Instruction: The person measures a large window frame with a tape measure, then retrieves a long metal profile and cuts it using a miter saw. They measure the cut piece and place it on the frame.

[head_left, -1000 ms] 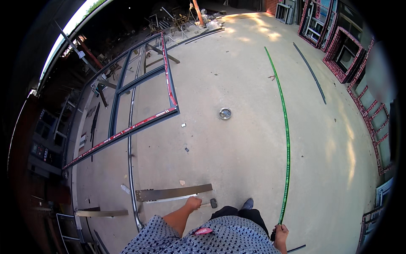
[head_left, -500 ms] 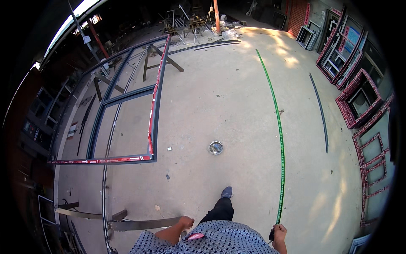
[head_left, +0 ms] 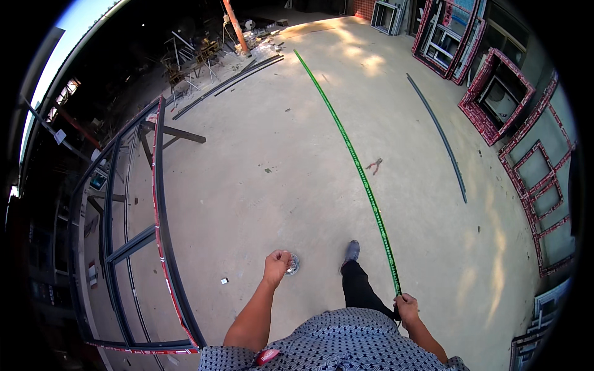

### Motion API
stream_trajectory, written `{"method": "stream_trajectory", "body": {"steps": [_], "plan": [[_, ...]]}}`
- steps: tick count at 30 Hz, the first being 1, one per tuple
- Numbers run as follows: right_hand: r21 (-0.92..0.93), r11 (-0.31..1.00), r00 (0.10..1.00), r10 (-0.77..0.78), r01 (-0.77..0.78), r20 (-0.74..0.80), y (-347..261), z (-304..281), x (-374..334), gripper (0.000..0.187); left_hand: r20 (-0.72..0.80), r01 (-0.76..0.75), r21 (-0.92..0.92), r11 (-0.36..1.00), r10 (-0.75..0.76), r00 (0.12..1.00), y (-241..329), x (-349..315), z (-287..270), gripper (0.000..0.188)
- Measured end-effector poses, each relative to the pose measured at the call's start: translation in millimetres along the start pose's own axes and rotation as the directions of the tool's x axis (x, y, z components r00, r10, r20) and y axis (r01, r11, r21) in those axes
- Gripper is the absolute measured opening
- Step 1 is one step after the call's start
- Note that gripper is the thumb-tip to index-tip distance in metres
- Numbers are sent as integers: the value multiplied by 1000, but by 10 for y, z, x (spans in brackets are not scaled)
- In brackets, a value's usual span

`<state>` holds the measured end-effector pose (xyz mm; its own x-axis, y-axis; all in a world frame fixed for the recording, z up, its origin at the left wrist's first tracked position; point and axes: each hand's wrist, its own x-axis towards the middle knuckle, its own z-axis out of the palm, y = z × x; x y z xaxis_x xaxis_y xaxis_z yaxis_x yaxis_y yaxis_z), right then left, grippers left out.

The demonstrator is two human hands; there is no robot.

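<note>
Right hand (head_left: pixel 406 309) is gripping the near end of the green measuring tape (head_left: pixel 351 149), fist closing around it at waist level; the blade is running out from there, away over the concrete floor (head_left: pixel 266 204). Compared with half a second ago, the tape is leaning further left across the view, and the red-handled pliers (head_left: pixel 374 166) are now showing clear, just right of the blade, instead of being crossed by it. Left hand (head_left: pixel 277 267) is the big change: it was sitting low by the trestle beam, now the arm is reaching forward and the hand is overlapping the round metal bowl (head_left: pixel 294 266) in view. Its fingers are curling into a fist, nothing visibly sticking out; can't tell hand height over the bowl. One dark shoe (head_left: pixel 352 250) is standing between bowl and tape, further up the view than before. Small white block (head_left: pixel 224 281) is lying left of the bowl. Dark window frame (head_left: pixel 131 244) is resting on trestles at left, now sitting further left in view. Dark grey bar (head_left: pixel 442 132) is lying on the floor right of the tape, well apart from it.
</note>
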<state>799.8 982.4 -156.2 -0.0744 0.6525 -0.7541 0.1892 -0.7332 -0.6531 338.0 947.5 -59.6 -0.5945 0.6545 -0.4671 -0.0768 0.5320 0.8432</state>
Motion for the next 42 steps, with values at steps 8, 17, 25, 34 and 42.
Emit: {"method": "stream_trajectory", "body": {"steps": [8, 17, 25, 34, 42], "plan": [[2, 999, 997, -43, 43, 67, -2083, 491, 1760, 18, -42, 457, 342, 821, -473, 880, -500, 545, -363, 17], [-62, 996, 998, -64, 64, 16, -4658, 1152, 3225, 16, 251, 222, 350, 910, -319, 914, -292, 2006, -510, 16], [-1, 1000, 1000, -18, 18, 19, -5544, 2092, 4107, 18, 386, 238, 200, 950, -300, 872, 1518, 5037, -644, 11], [-103, 989, 988, -119, 109, -99, -7156, 2712, 5297, 25, -80, -2, 103, 995, 11, 997, 5492, 7953, 446, 24], [-89, 996, 998, -33, 28, -48, -8647, 3028, 7025, 23, -128, 334, 193, 923, -313, 941, 5372, 9026, 1052, 23]]}}
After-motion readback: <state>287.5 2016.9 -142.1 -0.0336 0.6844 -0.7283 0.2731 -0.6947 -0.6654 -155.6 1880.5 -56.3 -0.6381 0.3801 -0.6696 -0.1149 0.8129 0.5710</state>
